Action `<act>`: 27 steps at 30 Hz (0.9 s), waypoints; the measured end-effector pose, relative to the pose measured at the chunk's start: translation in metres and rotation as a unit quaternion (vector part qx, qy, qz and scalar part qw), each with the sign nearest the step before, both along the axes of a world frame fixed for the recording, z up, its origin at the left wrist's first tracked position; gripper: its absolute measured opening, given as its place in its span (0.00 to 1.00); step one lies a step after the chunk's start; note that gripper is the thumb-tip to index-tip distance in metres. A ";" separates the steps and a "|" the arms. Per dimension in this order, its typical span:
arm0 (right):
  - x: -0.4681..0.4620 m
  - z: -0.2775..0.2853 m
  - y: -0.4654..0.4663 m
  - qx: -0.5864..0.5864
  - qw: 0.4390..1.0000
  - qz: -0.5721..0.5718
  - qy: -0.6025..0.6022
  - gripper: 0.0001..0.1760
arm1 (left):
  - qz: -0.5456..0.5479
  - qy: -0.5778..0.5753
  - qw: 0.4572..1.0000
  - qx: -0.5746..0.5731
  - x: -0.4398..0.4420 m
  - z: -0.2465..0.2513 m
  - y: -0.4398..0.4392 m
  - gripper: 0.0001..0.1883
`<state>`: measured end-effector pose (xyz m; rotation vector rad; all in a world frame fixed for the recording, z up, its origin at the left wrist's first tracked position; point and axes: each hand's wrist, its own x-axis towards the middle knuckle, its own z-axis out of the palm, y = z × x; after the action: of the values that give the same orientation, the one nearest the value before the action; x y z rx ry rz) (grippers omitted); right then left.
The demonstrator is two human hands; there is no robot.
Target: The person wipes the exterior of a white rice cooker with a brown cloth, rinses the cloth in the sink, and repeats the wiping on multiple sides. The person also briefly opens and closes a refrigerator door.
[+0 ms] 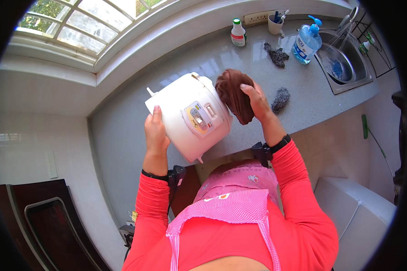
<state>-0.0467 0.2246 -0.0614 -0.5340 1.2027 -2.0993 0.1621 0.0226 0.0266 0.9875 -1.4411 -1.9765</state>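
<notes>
A white rice cooker [176, 115] lies tilted on its side over the grey countertop [122, 135], its control panel facing up and its lid end towards the right. My left hand [156, 132] grips its base end, the thumb on top; the other fingers are partly hidden. In my right hand [257, 100] is a bunched brown cloth [235, 96], held against the lid end of the cooker. Where the cloth meets the lid is partly hidden by its folds.
Beyond my right hand lie two dark scouring pads [280, 100], [276, 56]. Further back stand a blue pump bottle [307, 44], a white bottle with a green cap [238, 34] and a cup with brushes [275, 25]. A steel sink [354, 74] is at the right.
</notes>
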 end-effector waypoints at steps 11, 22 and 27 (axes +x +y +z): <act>0.135 0.084 -0.071 0.203 0.746 -0.202 0.601 0.18 | -0.024 0.026 0.999 0.026 -0.015 0.006 0.005 0.21; 0.055 0.056 -0.058 0.142 0.843 -0.161 0.492 0.12 | -0.073 -0.003 0.997 -0.017 -0.004 0.000 0.005 0.21; 0.011 0.006 -0.036 0.235 0.913 -0.105 0.317 0.16 | -0.036 -0.016 0.999 -0.029 0.002 -0.004 -0.003 0.20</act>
<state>-0.0359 0.1884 -0.0556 -0.9238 2.1439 -1.7357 0.1639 0.0199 0.0230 0.9589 -1.5626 -1.9665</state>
